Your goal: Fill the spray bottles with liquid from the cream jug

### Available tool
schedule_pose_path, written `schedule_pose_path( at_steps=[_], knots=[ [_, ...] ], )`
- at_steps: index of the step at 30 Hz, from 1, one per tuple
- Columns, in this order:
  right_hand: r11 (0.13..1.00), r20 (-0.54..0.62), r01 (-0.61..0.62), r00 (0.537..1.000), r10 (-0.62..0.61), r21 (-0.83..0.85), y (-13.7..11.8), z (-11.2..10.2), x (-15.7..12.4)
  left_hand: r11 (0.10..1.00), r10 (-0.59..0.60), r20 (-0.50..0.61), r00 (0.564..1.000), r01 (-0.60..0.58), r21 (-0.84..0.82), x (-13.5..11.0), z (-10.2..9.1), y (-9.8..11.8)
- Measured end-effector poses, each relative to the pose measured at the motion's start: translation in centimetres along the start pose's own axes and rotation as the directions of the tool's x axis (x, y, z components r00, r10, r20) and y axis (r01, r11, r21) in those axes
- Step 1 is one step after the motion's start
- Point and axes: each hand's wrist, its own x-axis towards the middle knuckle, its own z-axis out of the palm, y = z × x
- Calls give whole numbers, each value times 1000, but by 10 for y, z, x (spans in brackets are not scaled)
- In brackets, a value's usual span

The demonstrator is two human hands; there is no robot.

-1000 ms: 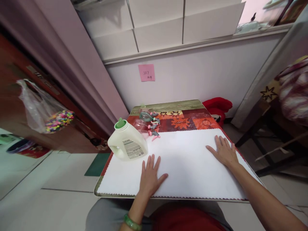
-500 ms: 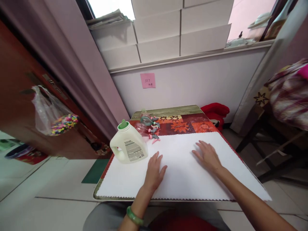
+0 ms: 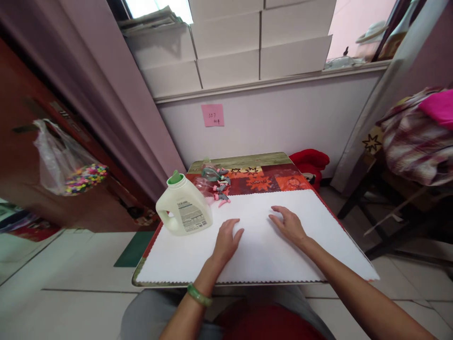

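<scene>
A white cloth (image 3: 311,236) with a scalloped edge covers the near part of a small table (image 3: 244,159). My left hand (image 3: 227,238) lies flat on the cloth near its middle, fingers stretched out, a green bangle on the wrist. My right hand (image 3: 288,224) rests palm down on the cloth just to the right of it, fingers spread. Neither hand holds anything. A cream detergent jug (image 3: 183,208) with a green cap stands on the cloth's left side, closest to my left hand.
Clear spray bottles with pink and grey triggers (image 3: 215,182) lie behind the jug on a red patterned cover. A pink note (image 3: 213,115) is stuck on the wall. White boxes (image 3: 226,47) stack on the sill. A bag of coloured beads (image 3: 67,167) hangs at left; a chair with clothes (image 3: 417,137) stands at right.
My right hand has slid left across the cloth from the right edge towards the middle. My left hand has shifted slightly forward. The view has tilted a little.
</scene>
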Motion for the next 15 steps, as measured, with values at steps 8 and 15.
schedule_pose_path(
  at_steps=[8,15],
  knots=[
    [975,118,-54,990,81,-217,10,10,10,998,6,100,995,-13,67,-3,7,3],
    [815,93,-335,901,424,-473,79,-21,42,932,-132,182,974,60,359,-30,23,-10]
  ],
)
